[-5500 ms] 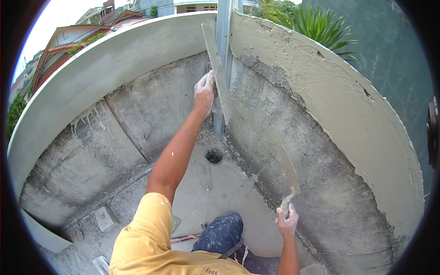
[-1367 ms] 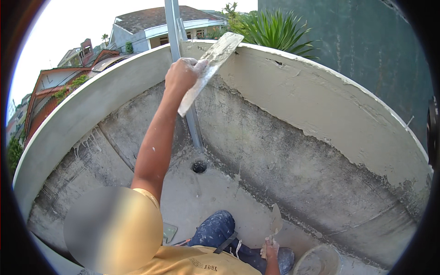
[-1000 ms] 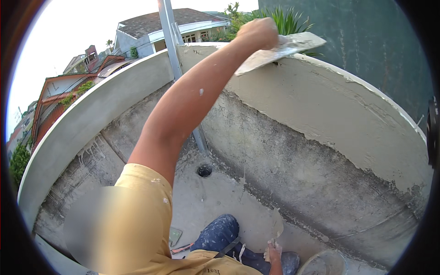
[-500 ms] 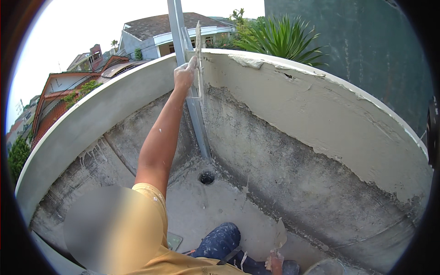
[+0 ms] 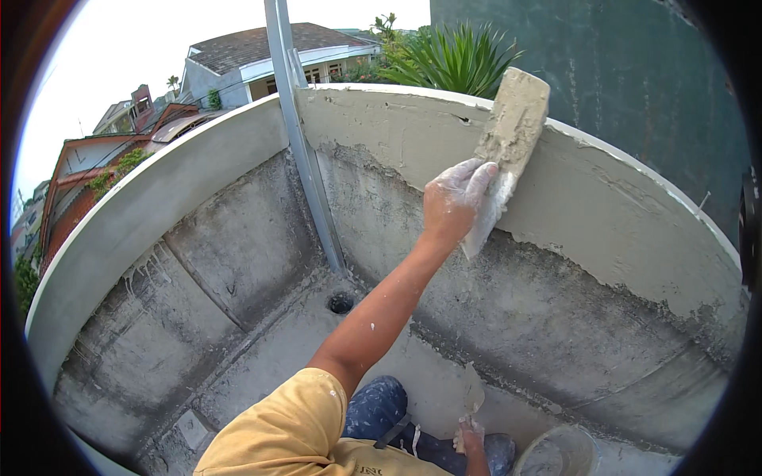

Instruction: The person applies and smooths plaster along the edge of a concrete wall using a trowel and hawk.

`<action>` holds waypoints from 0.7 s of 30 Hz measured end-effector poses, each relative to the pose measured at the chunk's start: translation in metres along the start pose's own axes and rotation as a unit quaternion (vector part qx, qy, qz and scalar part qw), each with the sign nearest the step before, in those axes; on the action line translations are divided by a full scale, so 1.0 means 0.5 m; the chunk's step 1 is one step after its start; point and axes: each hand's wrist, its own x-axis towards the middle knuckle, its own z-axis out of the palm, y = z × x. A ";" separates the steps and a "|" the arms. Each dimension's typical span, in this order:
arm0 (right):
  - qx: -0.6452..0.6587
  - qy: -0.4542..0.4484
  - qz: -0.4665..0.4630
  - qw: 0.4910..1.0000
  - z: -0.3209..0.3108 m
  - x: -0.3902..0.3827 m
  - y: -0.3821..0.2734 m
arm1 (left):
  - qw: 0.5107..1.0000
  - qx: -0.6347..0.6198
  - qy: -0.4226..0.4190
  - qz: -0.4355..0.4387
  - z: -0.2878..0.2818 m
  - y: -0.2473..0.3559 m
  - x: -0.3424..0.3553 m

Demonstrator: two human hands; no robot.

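My left hand (image 5: pixel 459 200), dusted white, is closed round a rectangular plastering trowel (image 5: pixel 514 119). A thick coat of wet grey-beige plaster covers the trowel's upper part. It is held slantwise at the upper band of the curved wall (image 5: pixel 603 198), crossing the rim; whether it touches cannot be told. That band is coated in smooth plaster, with rough, stained concrete beneath its ragged lower edge. Low down by my leg, my right hand (image 5: pixel 470 441) is closed on a small pointed trowel (image 5: pixel 473 389), blade upward. Its handle is mostly hidden by my fingers.
A metal post (image 5: pixel 295 135) stands in the corner, near a round drain hole (image 5: pixel 340 302) in the floor. A pale bucket (image 5: pixel 591 454) sits beside my right foot. Beyond the wall are a spiky plant (image 5: pixel 456 63), a dark green wall (image 5: pixel 587 63) and houses.
My left hand has moved right from the post along the wall. Its trowel has turned from edge-on to show its plaster-covered face. The plaster lump on the rim is gone. My right hand stays low.
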 end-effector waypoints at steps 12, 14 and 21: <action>-0.202 0.268 -0.440 0.833 -0.199 -0.463 -0.487 | 0.872 -0.438 0.117 -0.185 -0.038 -0.035 -0.100; -0.297 0.414 -0.564 0.650 -0.224 -0.533 -0.628 | 0.874 -0.430 0.102 -0.203 -0.131 -0.097 -0.111; -0.518 0.549 -0.392 0.526 -0.288 -0.662 -0.813 | 0.860 -0.411 0.148 -0.264 -0.245 -0.162 -0.151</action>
